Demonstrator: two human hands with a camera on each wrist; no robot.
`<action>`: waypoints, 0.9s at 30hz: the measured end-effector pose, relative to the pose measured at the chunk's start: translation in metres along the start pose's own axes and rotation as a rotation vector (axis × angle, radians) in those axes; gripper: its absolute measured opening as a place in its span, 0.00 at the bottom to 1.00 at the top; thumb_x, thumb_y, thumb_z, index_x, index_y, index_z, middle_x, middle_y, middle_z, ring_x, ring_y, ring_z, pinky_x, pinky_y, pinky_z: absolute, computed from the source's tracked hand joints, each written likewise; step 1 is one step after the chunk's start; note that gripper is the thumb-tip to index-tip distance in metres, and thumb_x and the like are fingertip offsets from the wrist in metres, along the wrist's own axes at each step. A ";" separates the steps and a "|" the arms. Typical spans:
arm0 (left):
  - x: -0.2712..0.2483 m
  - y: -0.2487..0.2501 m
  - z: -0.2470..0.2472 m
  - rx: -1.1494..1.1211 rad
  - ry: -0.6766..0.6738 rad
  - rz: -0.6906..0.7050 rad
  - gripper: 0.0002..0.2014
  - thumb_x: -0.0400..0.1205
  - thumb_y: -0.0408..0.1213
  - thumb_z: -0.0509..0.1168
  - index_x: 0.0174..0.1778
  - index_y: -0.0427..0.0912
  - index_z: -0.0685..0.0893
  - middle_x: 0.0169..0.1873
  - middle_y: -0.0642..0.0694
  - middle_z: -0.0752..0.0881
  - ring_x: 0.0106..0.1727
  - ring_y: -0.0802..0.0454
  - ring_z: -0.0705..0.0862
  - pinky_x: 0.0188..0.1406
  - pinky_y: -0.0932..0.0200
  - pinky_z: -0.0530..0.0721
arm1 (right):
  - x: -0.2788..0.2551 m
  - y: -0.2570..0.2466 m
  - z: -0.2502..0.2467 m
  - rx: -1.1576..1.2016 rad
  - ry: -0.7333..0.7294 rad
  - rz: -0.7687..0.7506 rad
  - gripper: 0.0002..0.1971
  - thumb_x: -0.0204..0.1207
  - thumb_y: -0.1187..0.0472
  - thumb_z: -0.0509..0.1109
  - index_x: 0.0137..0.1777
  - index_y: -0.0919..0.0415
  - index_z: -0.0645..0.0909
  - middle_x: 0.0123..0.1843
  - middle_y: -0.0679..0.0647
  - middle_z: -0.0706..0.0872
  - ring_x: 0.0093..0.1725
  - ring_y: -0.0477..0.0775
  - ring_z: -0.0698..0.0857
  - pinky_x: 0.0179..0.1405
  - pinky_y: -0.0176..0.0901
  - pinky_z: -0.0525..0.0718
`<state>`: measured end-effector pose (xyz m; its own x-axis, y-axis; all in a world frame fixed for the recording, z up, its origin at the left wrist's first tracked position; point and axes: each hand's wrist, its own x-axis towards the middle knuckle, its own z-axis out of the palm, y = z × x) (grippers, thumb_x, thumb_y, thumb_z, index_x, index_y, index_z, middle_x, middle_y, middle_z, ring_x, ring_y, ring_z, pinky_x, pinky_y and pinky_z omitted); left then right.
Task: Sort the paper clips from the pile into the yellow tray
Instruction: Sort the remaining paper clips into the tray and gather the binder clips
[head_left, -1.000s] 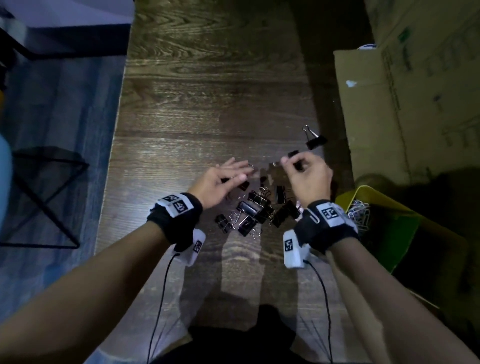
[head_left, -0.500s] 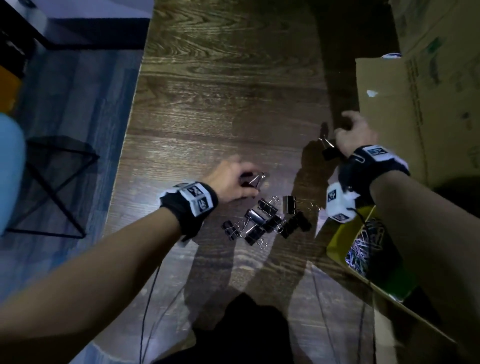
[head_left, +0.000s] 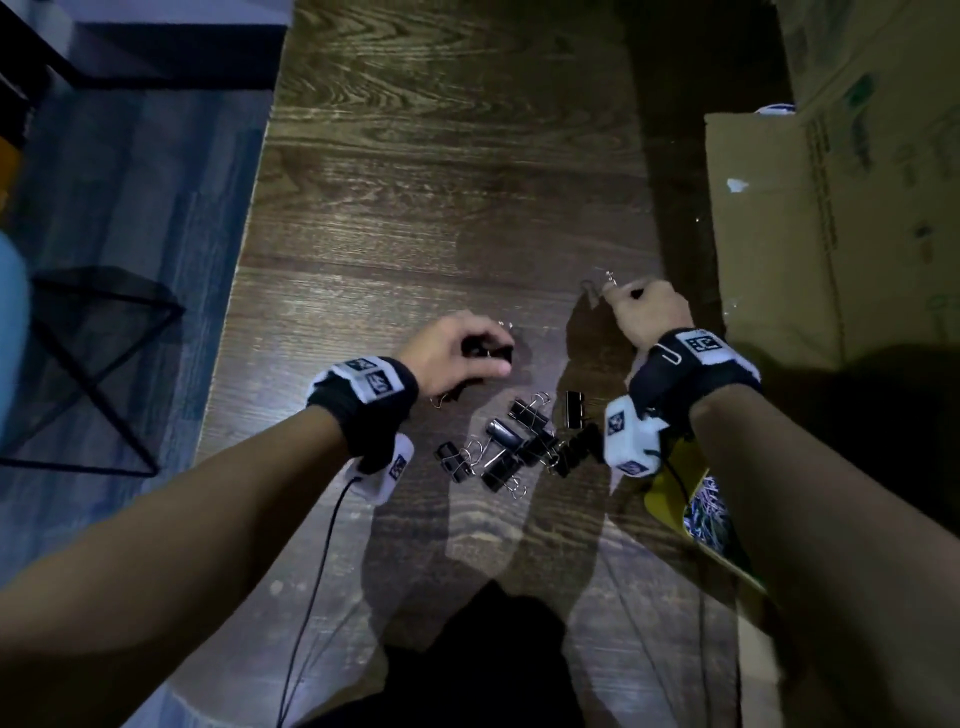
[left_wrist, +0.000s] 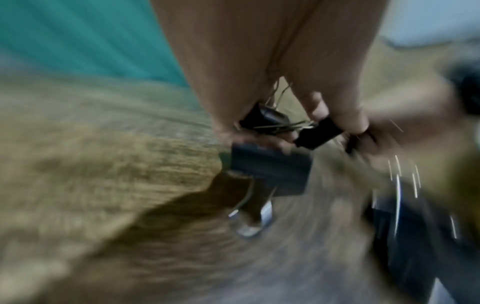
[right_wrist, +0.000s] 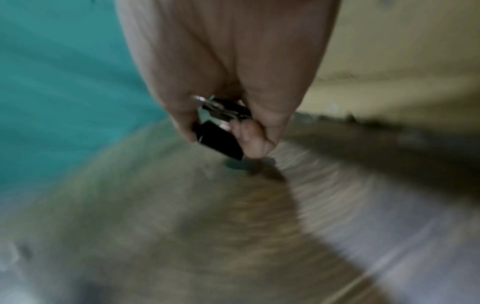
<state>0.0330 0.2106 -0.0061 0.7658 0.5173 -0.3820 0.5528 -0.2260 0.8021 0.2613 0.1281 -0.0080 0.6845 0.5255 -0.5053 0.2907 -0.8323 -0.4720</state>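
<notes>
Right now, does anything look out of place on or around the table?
One thing: a silver paper clip is hooked on the black wristband of the right hand, instead of lying in the yellow tray with the others. Both hands hold black binder clips, not paper clips; more lie in the pile.

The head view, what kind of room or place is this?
Probably a home or storage room used as a makeshift workspace, dimly lit: a wood-grain table, a cardboard box beside it, and a blue floor to the left.
</notes>
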 end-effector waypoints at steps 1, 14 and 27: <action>-0.003 0.004 -0.004 -0.184 0.069 -0.033 0.12 0.75 0.36 0.71 0.54 0.44 0.83 0.48 0.46 0.83 0.46 0.64 0.82 0.51 0.66 0.81 | -0.009 -0.005 -0.004 0.165 -0.034 0.021 0.15 0.77 0.44 0.66 0.51 0.54 0.83 0.53 0.58 0.87 0.48 0.58 0.85 0.49 0.49 0.84; -0.031 0.141 0.048 -1.220 -0.402 -0.030 0.12 0.77 0.41 0.53 0.47 0.39 0.79 0.49 0.34 0.86 0.41 0.35 0.85 0.32 0.54 0.87 | -0.174 0.053 -0.131 1.148 0.108 -0.048 0.12 0.86 0.64 0.55 0.42 0.63 0.76 0.32 0.55 0.85 0.28 0.47 0.86 0.30 0.38 0.85; -0.039 0.226 0.243 -0.500 -0.452 -0.280 0.09 0.82 0.43 0.60 0.53 0.43 0.76 0.49 0.38 0.83 0.39 0.43 0.85 0.41 0.48 0.87 | -0.199 0.198 -0.124 0.190 0.144 0.336 0.19 0.80 0.61 0.62 0.71 0.50 0.70 0.64 0.62 0.81 0.62 0.64 0.81 0.63 0.54 0.76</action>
<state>0.2078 -0.0610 0.0787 0.7382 0.0848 -0.6692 0.6145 0.3246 0.7190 0.2655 -0.1627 0.0884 0.8107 0.1891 -0.5541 -0.0843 -0.8989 -0.4301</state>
